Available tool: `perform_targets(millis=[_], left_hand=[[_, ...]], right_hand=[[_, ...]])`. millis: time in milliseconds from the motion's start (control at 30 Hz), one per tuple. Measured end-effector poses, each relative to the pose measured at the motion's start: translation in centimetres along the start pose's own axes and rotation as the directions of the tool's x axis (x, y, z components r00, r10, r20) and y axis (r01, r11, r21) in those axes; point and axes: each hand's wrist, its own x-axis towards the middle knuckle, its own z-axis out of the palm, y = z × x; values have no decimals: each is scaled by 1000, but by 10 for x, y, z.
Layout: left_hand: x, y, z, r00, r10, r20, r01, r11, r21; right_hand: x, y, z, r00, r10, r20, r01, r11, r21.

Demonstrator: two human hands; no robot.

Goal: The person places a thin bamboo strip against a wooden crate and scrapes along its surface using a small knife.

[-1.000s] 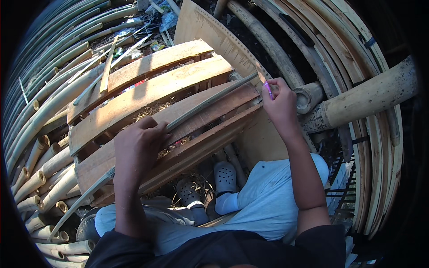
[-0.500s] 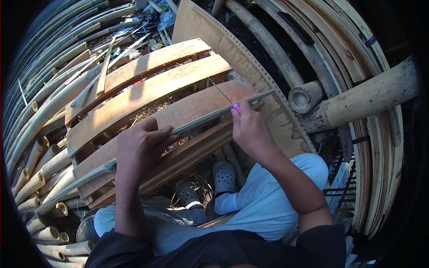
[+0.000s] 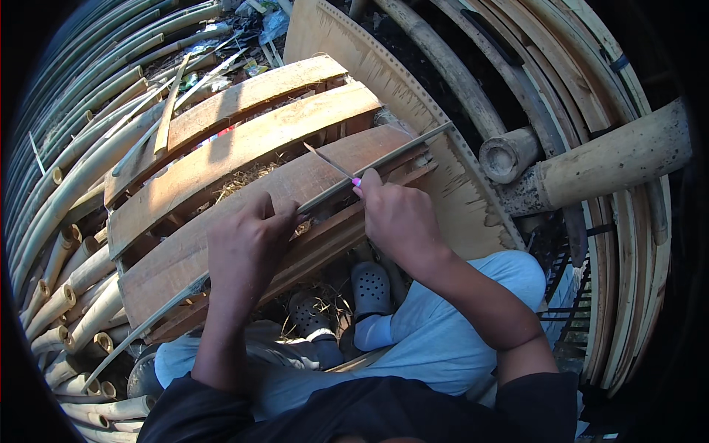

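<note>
My left hand (image 3: 251, 240) is closed round a long, thin bamboo strip (image 3: 399, 153), which slants from the lower left up to the right above a slatted wooden bench (image 3: 295, 159). In my right hand (image 3: 402, 214) is a knife with a pink handle (image 3: 357, 182). Its narrow blade (image 3: 329, 160) points up and left across the strip, close to my left hand. My right fingers wrap the handle and hide most of it. Whether the blade's edge touches the strip, I cannot tell.
Bamboo poles (image 3: 96, 258) lie stacked at the left. A thin wooden slat (image 3: 172, 107) rests on the bench's far left. A curved plywood sheet (image 3: 413, 96) leans behind it. Thick bamboo (image 3: 605, 162) and long split strips (image 3: 628, 295) stand at the right.
My right hand with the knife has moved left and slightly down along the strip, toward my left hand. My left hand has shifted a little right, and the strip's far end has risen slightly.
</note>
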Motion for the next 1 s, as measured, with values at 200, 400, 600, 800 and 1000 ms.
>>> perform_targets(millis=[200, 400, 600, 800, 1000], left_hand=[[-2, 3, -1, 1000, -22, 6, 22, 1000, -2], [2, 6, -1, 998, -20, -56, 20, 1000, -14], [3, 5, -6, 999, -35, -25, 35, 999, 1], [3, 6, -4, 998, -66, 2, 66, 997, -32], [2, 3, -2, 998, -61, 0, 61, 998, -21]], right_hand=[[-2, -5, 0, 998, 54, -24, -54, 999, 4], [4, 19, 3, 986, 102, -136, -109, 993, -44], [10, 32, 5, 988, 114, -108, -123, 990, -74], [1, 5, -2, 998, -39, -52, 46, 988, 150], [7, 16, -2, 998, -50, -47, 52, 998, 37]])
